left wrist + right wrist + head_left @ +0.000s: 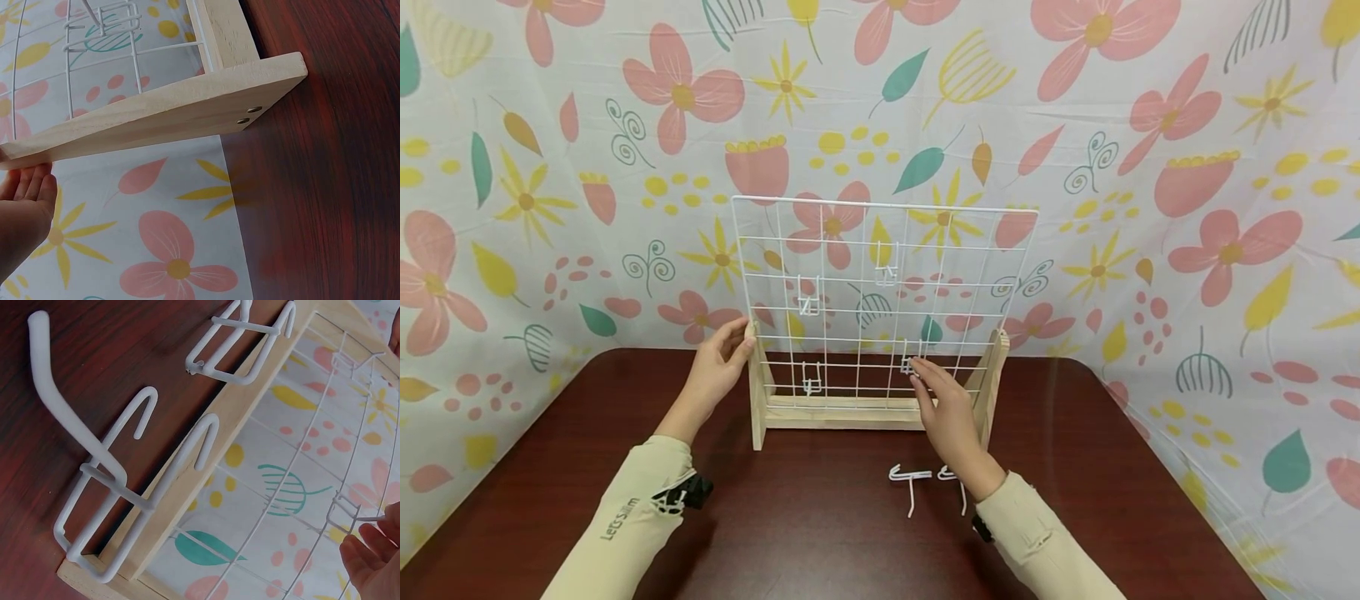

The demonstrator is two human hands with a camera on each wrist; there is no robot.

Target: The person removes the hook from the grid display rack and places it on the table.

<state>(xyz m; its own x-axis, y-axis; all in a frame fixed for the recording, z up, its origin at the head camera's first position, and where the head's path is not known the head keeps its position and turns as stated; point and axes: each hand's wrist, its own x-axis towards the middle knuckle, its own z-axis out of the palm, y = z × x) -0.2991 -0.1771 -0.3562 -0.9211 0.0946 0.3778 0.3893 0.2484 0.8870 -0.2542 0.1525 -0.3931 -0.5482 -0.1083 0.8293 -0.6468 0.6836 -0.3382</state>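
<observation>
A white wire grid panel [880, 203] stands upright in a wooden stand [850, 422]. My left hand [715, 371] grips the upper end of the stand's left side piece [150, 112], its fingers on the outer face in the left wrist view. With the fingertips of my right hand [951, 417] I pinch the prong of a white wire hook [907, 365], which sits against the lower right part of the grid. Elsewhere on the grid hang an upper-left hook [808, 306], an upper-middle hook [886, 275] and a lower-left hook [812, 385].
Two loose white hooks lie on the dark red table [805, 517] in front of the stand: one hook [912, 475] left of my right wrist, the other hook [947, 474] partly hidden by it. A flower-patterned cloth [880, 100] hangs behind the table.
</observation>
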